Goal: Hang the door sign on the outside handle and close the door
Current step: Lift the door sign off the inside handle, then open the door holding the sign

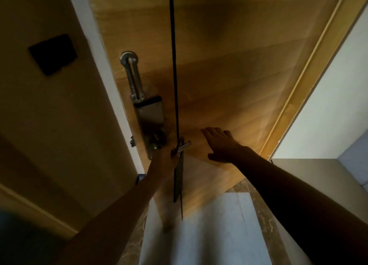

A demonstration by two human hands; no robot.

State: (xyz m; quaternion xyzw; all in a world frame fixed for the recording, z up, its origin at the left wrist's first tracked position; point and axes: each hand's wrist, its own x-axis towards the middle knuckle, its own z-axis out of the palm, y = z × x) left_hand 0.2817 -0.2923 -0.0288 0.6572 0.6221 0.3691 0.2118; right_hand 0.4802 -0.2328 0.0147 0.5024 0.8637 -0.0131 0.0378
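The wooden door fills the middle of the view, with a thin black vertical strip running down it. A silver lock plate sits left of the strip, and a silver lever handle sticks out below it. A dark, narrow door sign hangs from the lever, seen nearly edge-on. My left hand is closed around the lever where the sign's top meets it. My right hand lies flat on the door face just right of the handle, fingers spread.
A metal swing-bar guard is mounted above the lock plate. A black square panel is on the beige wall at left. At right are the door frame and a white wall. White floor tiles lie below.
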